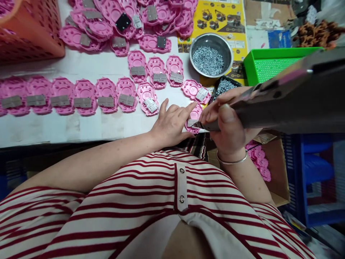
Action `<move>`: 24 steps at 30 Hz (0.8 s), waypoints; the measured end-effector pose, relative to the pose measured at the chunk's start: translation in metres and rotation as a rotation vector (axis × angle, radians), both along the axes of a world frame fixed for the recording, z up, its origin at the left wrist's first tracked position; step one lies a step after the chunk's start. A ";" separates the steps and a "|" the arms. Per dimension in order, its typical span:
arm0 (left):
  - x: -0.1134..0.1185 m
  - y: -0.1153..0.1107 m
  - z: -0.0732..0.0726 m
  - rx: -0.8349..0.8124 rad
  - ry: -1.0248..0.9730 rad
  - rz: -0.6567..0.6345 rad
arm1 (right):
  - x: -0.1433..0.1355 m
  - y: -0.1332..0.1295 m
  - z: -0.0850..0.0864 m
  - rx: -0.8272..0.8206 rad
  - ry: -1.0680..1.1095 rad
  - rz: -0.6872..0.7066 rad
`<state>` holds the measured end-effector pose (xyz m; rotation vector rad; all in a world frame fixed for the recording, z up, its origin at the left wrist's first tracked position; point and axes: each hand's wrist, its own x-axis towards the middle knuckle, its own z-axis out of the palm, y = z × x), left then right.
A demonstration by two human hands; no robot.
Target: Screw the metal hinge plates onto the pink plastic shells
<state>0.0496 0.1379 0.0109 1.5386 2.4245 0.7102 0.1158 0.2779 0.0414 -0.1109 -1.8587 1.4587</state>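
My right hand [232, 131] is wrapped round a dark power screwdriver [285, 97], its tip resting at the grey plate [191, 123] on a pink plastic casing [196, 112]. That casing lies by the table's front edge. My left hand [172, 122] grips it between index finger and thumb, the other fingers spread to the left. Just behind it another pink casing [191, 88] with a grey plate lies turned sideways. Left of my left hand, a casing with a shinier plate [150, 104] ends a row of pink casings [83, 95]. The screwdriver's tip partly hides the plate.
A metal bowl of small screws [208, 61] stands at the back, beside a black tray of screws [225, 87]. A green basket [285, 54] is on the right, an orange basket [29, 32] on the left. More casings [124, 18] are heaped behind. Below right is a cardboard box [280, 172].
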 end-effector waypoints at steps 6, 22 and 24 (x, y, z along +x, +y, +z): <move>0.000 -0.003 -0.006 0.035 -0.017 -0.014 | 0.010 0.018 0.026 -0.008 0.318 -0.225; 0.001 -0.007 -0.009 0.078 -0.015 -0.007 | 0.012 0.036 0.001 0.044 0.292 -0.329; 0.001 -0.007 -0.009 0.082 -0.011 -0.011 | 0.013 0.035 0.001 0.024 0.307 -0.325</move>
